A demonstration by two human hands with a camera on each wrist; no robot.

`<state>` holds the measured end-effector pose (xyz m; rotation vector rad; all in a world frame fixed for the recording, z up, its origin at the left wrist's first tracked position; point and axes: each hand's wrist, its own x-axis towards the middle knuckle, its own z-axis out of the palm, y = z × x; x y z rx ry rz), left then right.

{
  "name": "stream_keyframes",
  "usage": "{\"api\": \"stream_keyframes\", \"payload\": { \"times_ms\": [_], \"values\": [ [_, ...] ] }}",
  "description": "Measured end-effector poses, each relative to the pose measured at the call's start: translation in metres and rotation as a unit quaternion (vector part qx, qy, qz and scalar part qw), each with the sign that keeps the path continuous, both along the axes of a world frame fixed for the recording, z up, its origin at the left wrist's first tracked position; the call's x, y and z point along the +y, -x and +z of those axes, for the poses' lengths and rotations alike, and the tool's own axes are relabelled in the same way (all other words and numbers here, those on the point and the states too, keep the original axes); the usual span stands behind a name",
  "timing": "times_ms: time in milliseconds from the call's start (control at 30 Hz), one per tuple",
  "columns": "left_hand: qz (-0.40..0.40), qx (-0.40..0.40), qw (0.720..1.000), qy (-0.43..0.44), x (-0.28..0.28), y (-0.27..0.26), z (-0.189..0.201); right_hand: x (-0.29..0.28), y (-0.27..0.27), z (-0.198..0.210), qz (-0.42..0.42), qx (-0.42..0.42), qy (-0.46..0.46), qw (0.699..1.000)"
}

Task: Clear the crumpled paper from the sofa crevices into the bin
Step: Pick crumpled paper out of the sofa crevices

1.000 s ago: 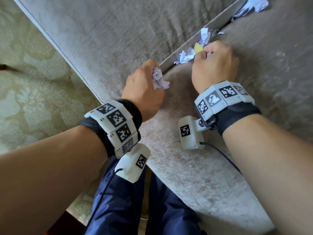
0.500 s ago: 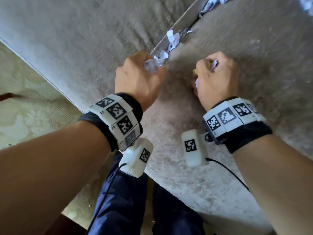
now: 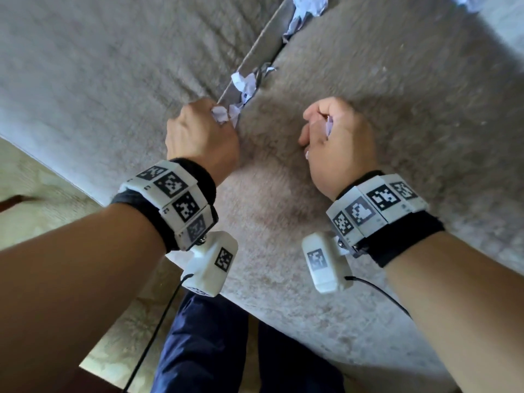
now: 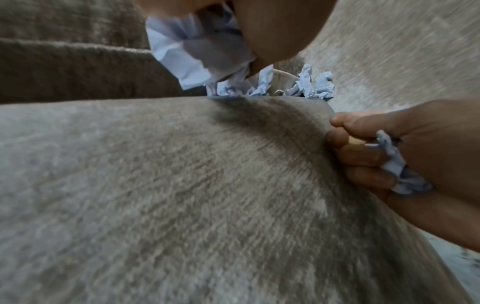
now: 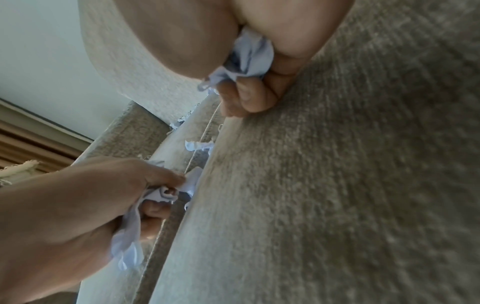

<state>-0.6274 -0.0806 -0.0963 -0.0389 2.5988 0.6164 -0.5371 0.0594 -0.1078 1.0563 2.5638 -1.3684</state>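
Observation:
Both fists hover over the grey sofa seat cushions. My left hand (image 3: 202, 129) grips a crumpled white paper wad (image 3: 220, 114) right at the near end of the crevice (image 3: 249, 63) between the two cushions; the left wrist view shows that wad (image 4: 192, 55) bunched in the fingers. My right hand (image 3: 334, 137) is curled round another paper wad (image 3: 329, 127), which pokes out between its fingers (image 5: 249, 55); a bit of yellow (image 4: 355, 142) shows in that fist too. More crumpled paper (image 3: 245, 83) sits wedged in the crevice, with another clump (image 3: 307, 8) farther along it.
The sofa's front edge (image 3: 85, 191) runs diagonally at lower left, with pale patterned carpet (image 3: 37, 211) beyond it. My legs in dark blue trousers (image 3: 198, 344) stand against the sofa front. No bin is in view.
My right hand has drawn back from the crevice toward me with paper and a yellow scrap in its fist. My left hand stays at the crevice's near end, holding its wad.

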Motion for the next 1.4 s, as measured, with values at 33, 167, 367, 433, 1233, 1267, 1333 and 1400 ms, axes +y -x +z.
{"api": "stream_keyframes", "payload": {
  "times_ms": [33, 167, 367, 433, 1233, 1267, 1333, 1400],
  "values": [
    [-0.001, 0.004, 1.000, -0.003, -0.002, 0.000, 0.001, 0.000, 0.002, 0.000, -0.002, -0.001, -0.005, 1.000],
    [0.033, 0.001, 0.999, -0.012, -0.018, -0.001, 0.000, -0.005, 0.013, -0.001, -0.014, -0.019, -0.001, 1.000],
    [0.019, 0.021, 0.999, -0.045, -0.042, -0.008, -0.002, -0.019, 0.032, 0.003, 0.032, -0.035, -0.023, 0.999],
    [0.032, 0.014, 0.998, -0.052, -0.049, -0.007, -0.003, -0.025, 0.038, 0.002, 0.047, -0.032, -0.033, 0.998],
    [0.066, -0.028, 0.986, -0.148, -0.075, -0.007, -0.008, -0.020, 0.084, -0.002, 0.043, -0.119, -0.178, 0.976],
    [0.065, -0.026, 0.986, -0.148, -0.076, -0.007, -0.010, -0.020, 0.084, -0.001, 0.045, -0.125, -0.181, 0.974],
    [0.055, -0.024, 0.988, -0.140, -0.074, -0.005, -0.011, -0.020, 0.085, 0.000, 0.047, -0.133, -0.183, 0.973],
    [0.055, -0.021, 0.989, -0.132, -0.072, -0.004, -0.013, -0.021, 0.086, 0.001, 0.041, -0.129, -0.177, 0.975]
  ]
}}
